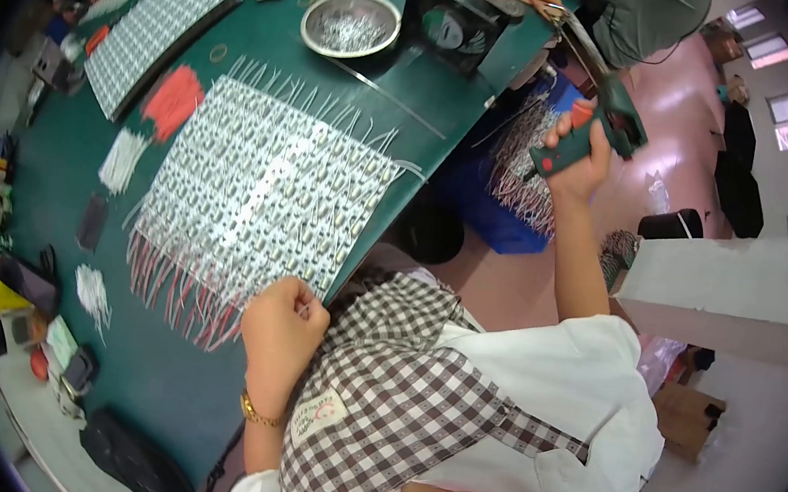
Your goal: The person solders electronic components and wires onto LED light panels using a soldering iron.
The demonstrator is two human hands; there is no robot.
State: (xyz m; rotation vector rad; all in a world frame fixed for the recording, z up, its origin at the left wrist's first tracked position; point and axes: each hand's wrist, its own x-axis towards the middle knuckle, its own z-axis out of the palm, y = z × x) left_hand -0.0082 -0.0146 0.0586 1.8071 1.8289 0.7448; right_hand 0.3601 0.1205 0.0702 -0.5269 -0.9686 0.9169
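A square white panel (272,171) covered in rows of small metallic parts lies on the green table, with red and white wires fringing its left lower side and white ones its far side. At its near corner is my left hand (284,331), fingers curled and pinched; whatever is between them is hidden. My right hand (580,165) is raised off to the right, beyond the table edge, wrapped round the handle of a dark green pistol-grip tool (623,126) with orange-red parts. The tool is well apart from the panel.
A metal bowl (350,25) of small silvery pieces stands behind the panel, beside a black fan box (451,26). A second white panel (162,34), a red wire bundle (174,103) and white wire bundles (123,160) lie left. A blue bin (512,215) holds wired parts below the table's right edge.
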